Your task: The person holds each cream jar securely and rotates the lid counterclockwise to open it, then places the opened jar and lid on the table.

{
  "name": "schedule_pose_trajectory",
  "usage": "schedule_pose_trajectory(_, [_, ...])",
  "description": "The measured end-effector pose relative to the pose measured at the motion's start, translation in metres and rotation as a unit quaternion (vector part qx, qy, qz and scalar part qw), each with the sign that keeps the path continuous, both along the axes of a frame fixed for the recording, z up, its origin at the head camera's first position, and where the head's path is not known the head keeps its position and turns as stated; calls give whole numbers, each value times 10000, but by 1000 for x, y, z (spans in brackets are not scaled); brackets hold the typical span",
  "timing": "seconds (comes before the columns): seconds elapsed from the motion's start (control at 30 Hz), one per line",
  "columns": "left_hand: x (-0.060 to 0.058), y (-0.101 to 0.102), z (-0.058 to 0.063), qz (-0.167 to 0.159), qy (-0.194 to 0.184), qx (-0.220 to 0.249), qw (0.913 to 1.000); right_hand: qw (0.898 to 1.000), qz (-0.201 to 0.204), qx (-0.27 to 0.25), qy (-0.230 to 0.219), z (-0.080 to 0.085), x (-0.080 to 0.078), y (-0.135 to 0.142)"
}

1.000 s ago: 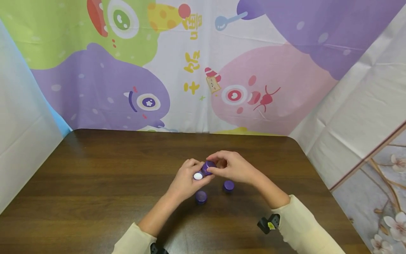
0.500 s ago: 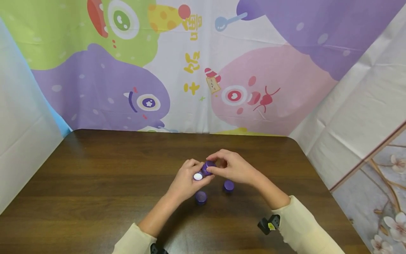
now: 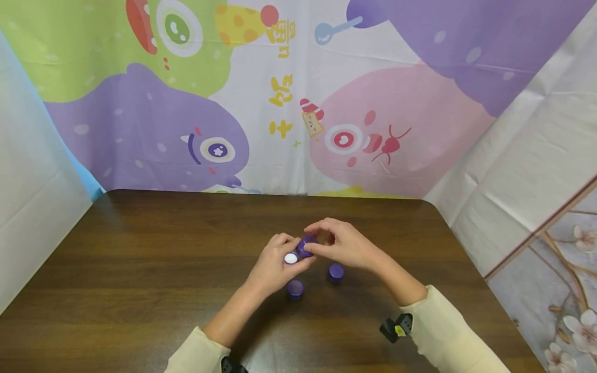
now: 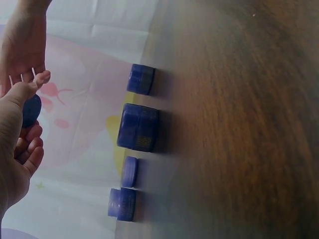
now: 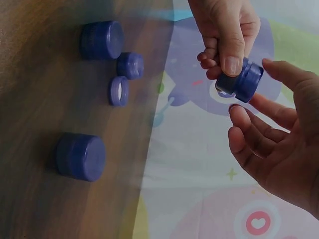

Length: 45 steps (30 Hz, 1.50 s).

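Observation:
My left hand [image 3: 275, 264] holds a small purple jar [image 5: 228, 82] above the table, its thumb pressed along the jar's side. The jar's purple lid [image 5: 249, 82] sits on its end, facing my right hand [image 3: 342, 246]. Curled round this lid are the right thumb and fingers, as the right wrist view shows; the head view has the thumb touching it. In the left wrist view, the hands partly cover the held jar. A round white disc with a purple rim [image 3: 290, 258] shows beside the left thumb; the head view does not tell whether it is a lid or an open jar.
Two capped purple jars, one nearer [image 3: 295, 290] and one to the right [image 3: 336, 273], stand on the brown wooden table [image 3: 140, 290]. A loose lid [image 5: 118, 91] lies beside an uncapped small jar [image 5: 130, 65]. A cartoon curtain [image 3: 261, 103] hangs behind.
The right fingers have shifted very slightly at the lid. The left hand, the held jar and the jars on the table stay where they were.

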State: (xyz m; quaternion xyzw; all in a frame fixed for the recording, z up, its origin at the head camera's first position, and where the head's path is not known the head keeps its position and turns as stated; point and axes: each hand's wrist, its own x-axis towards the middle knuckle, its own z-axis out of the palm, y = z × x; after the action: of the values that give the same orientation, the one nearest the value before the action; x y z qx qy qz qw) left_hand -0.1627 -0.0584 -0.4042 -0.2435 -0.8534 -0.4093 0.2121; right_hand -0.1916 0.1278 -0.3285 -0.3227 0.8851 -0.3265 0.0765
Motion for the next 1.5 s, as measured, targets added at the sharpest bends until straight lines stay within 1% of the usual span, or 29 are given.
schedule_pose_trajectory(0.07, [0, 0, 0, -1, -3, 13, 10000, 10000, -36, -15, -45, 0, 0, 0])
schedule_pose_trajectory(0.1, [-1, 0, 0, 2, -6, 6, 10000, 10000, 10, -29, -65, 0, -1, 0])
schedule_pose_trajectory(0.23, [-1, -1, -1, 14, -14, -49, 10000, 9994, 351, -42, -17, 0, -2, 1])
schedule_pose_trajectory(0.33, [0, -2, -1, 38, -38, -75, 10000, 9989, 470, -11, 31, 0, -1, 1])
schedule_pose_trajectory(0.4, [0, -2, -1, 49, -73, -77, 9999, 9990, 447, -20, 55, 0, -1, 1])
schedule_pose_trajectory(0.53, [1, -2, 1, 50, -113, -33, 9999, 9997, 197, -26, 105, 1, 0, -1])
schedule_pose_trajectory(0.63, [2, -2, 1, 52, -147, -3, 9999, 9999, 112, -29, 44, 1, 0, -1])
schedule_pose_trajectory(0.73, [3, -2, 2, 54, -151, -13, 9999, 9997, 254, -66, -9, 0, 0, -1])
schedule_pose_trajectory(0.83, [2, -2, 2, 61, -80, -46, 9999, 9989, 453, -78, 38, 0, 0, -1])
schedule_pose_trajectory(0.93, [2, -3, 2, 74, -39, -65, 9999, 9987, 497, -96, 89, -1, 0, 0])
schedule_pose_trajectory(1.13, [3, -3, 4, 44, -133, -39, 9999, 9998, 130, -150, 21, 0, 1, -1])
schedule_pose_trajectory(1.2, [3, -3, 4, 34, -144, -46, 9999, 9998, 121, -139, -13, 0, 1, -1])
schedule_pose_trajectory(1.27, [3, -3, 3, 24, -124, -48, 9999, 9997, 202, -131, -44, 0, 1, -1])
schedule_pose_trajectory(1.37, [2, -3, 2, 24, -62, -53, 10000, 9990, 432, -118, -60, 0, 0, -1])
schedule_pose_trajectory(1.5, [2, -4, 2, 29, 25, -65, 10000, 9982, 599, -27, -56, 2, 1, -1])
